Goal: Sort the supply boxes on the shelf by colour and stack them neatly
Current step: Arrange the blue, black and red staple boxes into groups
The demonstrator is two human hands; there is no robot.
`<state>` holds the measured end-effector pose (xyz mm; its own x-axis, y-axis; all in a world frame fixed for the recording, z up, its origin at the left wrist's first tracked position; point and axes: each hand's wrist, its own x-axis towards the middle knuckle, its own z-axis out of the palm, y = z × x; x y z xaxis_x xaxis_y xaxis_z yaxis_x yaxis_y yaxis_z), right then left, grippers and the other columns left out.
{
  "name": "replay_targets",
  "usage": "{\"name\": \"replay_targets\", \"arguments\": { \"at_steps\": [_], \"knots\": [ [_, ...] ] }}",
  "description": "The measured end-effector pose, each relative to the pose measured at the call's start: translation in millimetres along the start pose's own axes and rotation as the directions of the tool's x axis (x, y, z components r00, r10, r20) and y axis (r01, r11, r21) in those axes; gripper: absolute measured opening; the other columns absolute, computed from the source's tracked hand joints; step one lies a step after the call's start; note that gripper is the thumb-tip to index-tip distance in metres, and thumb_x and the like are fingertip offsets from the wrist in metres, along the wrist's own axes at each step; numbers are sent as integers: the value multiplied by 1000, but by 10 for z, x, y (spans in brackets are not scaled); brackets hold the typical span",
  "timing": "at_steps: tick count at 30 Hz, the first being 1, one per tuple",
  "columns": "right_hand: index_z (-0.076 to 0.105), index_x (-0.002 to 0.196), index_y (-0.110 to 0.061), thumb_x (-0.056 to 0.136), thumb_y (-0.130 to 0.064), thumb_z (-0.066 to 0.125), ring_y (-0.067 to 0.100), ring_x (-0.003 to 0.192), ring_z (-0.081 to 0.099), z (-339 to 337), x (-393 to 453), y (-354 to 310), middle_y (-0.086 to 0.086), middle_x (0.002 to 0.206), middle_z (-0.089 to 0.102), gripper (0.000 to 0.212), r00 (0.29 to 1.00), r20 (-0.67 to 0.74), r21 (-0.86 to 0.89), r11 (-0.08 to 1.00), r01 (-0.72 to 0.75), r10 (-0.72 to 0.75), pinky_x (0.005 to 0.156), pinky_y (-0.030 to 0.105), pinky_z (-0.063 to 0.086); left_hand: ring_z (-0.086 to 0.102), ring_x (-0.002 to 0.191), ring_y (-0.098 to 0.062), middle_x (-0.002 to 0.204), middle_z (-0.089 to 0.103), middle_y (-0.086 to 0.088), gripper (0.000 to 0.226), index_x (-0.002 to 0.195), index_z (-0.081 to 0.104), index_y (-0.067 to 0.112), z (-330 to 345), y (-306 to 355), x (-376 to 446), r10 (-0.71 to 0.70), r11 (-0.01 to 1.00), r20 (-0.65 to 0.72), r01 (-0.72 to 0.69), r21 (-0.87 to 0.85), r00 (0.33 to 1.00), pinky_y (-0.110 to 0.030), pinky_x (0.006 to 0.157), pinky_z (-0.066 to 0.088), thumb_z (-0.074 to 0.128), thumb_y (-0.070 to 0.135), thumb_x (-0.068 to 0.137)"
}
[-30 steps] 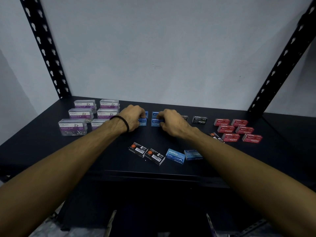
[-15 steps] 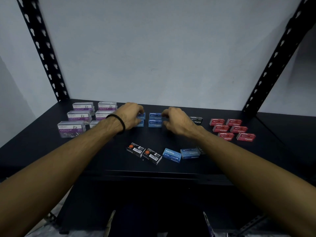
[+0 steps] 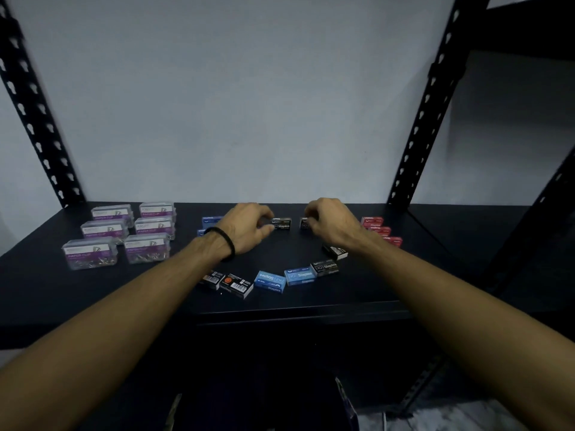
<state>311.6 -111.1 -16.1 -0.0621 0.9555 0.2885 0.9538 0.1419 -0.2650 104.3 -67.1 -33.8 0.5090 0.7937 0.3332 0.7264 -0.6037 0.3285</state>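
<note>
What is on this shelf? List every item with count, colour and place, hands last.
clip boxes: six, clear with purple labels, back left in two rows.
blue boxes at back: at least two, partly hidden behind the left hand.
black boxes at back: two, centre back, one at each hand.
red boxes: at least three, back right, partly hidden by the right arm.
front row: two black boxes with barcodes, two blue boxes, one black box, one more black box tilted behind it.
shelf: one, black.
posts: black, slotted, either side.
wall: pale grey, behind.
wristband: black, left wrist.
left hand: fingers at a black box.
right hand: fingers at the other black box.
</note>
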Motion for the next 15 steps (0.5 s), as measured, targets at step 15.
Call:
{"name": "replay_targets", "arguments": {
  "at_steps": [15],
  "knots": [
    [74,101,-15,92,-17,61,12,82,65,13,-454,557,0,98,74,16,998,-43,-86,995,-48,44,71,22,45,59,82,-3,92,63,8,37,113,66,18,582,668,-41,45,981,144,-16,-193,989,-15,69,44,67,43,85]
  ]
}}
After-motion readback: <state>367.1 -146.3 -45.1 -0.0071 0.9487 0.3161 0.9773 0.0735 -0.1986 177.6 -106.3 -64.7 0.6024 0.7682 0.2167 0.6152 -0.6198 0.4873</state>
